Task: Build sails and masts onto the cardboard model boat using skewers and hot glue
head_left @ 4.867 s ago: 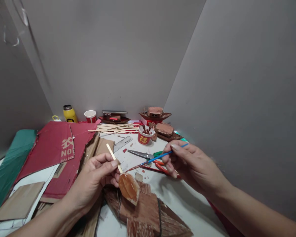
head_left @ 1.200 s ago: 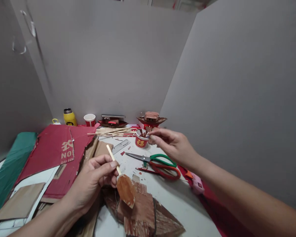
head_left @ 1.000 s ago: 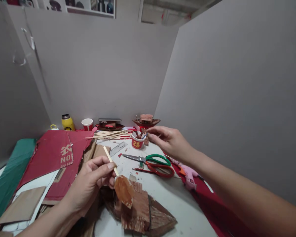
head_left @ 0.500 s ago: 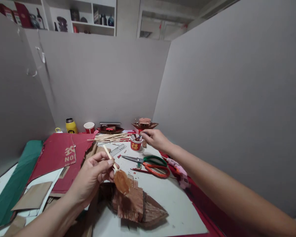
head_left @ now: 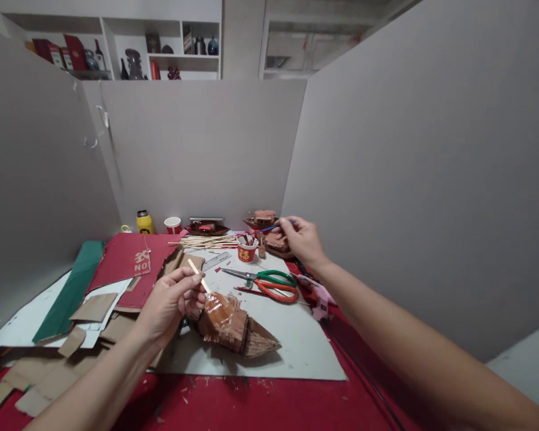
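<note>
My left hand (head_left: 170,302) pinches a pale wooden stick (head_left: 196,274) that carries a small orange-brown painted piece (head_left: 218,307). That piece hangs just over a brown cardboard boat model (head_left: 245,336) lying on the white sheet (head_left: 296,353). My right hand (head_left: 302,240) is stretched out far back, closed on a blue-handled paintbrush (head_left: 273,227), beside a red paper cup of brown paint (head_left: 245,248) and small brown boat models (head_left: 263,219).
Green and red scissors (head_left: 269,284) lie mid-table, a pink glue gun (head_left: 318,297) to their right. Bamboo skewers (head_left: 204,241), a metal ruler (head_left: 216,261), a yellow bottle (head_left: 144,222) and a red-white cup (head_left: 173,225) sit at the back. Red and brown cardboard sheets (head_left: 126,263) cover the left. Grey partitions enclose the desk.
My right hand went from beside the painted piece to the paint cup at the back and now lifts the brush there. The left hand kept holding the stick. The view pulled back and up.
</note>
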A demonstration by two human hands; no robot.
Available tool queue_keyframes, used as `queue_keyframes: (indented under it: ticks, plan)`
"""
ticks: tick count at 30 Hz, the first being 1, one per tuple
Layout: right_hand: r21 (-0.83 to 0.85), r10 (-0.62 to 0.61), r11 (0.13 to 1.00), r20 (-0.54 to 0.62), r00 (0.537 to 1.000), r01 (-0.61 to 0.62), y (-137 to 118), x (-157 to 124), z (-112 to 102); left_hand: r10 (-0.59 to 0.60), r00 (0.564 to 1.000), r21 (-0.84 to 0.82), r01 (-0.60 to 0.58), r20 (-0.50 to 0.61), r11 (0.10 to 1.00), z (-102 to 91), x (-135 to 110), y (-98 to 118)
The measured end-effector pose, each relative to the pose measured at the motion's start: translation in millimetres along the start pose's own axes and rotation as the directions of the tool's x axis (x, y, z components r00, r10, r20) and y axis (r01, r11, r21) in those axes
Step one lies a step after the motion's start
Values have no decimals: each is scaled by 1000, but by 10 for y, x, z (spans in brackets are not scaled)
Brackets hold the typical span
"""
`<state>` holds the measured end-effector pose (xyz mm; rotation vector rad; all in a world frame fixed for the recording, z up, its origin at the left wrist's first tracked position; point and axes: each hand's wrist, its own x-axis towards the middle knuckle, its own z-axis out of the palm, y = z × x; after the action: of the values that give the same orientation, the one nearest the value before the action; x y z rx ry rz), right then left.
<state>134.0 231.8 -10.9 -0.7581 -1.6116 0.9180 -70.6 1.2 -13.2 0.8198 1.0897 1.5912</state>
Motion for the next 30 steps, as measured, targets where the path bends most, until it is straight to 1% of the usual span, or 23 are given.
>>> queue_keyframes:
  ticks: [2, 4, 6, 9, 12, 14, 16, 19, 23, 30]
  plan:
    - [150, 33, 988, -41, 999, -26, -98, -106, -63, -3, 1000, 12, 3, 18, 1000, 1, -27, -22]
    - [277, 81, 958, -31, 996, -70, -206, -255, -119, -2, 999, 34, 0, 52, 999, 9, -39, -39]
    - [368, 128, 921, 27, 991, -128, -314, -437, -154, -8, 996, 58, 3, 88, 998, 22, -35, -57]
    - [445, 180, 868, 131, 975, -220, -434, -724, -149, -15, 993, 93, 5, 116, 996, 26, -14, -104]
    - [469, 216, 833, 214, 953, -294, -470, -955, -96, -21, 991, 122, 5, 134, 993, -1, -5, -159]
    - [471, 234, 817, 259, 937, -334, -461, -1058, -55, -21, 990, 127, 3, 140, 992, -28, -10, -187]
    - [478, 233, 801, 308, 922, -362, -448, -1122, -17, -19, 990, 120, 3, 139, 993, -54, -17, -207]
    - [493, 196, 787, 371, 908, -372, -442, -1165, 29, -22, 991, 99, 8, 135, 995, -88, -25, -229]
    - [475, 157, 812, 383, 910, -340, -448, -1181, 64, -14, 995, 67, 7, 98, 998, -130, -31, -250]
    - [445, 156, 830, 391, 907, -335, -413, -1188, 68, -21, 998, 45, 19, 52, 999, -158, -34, -238]
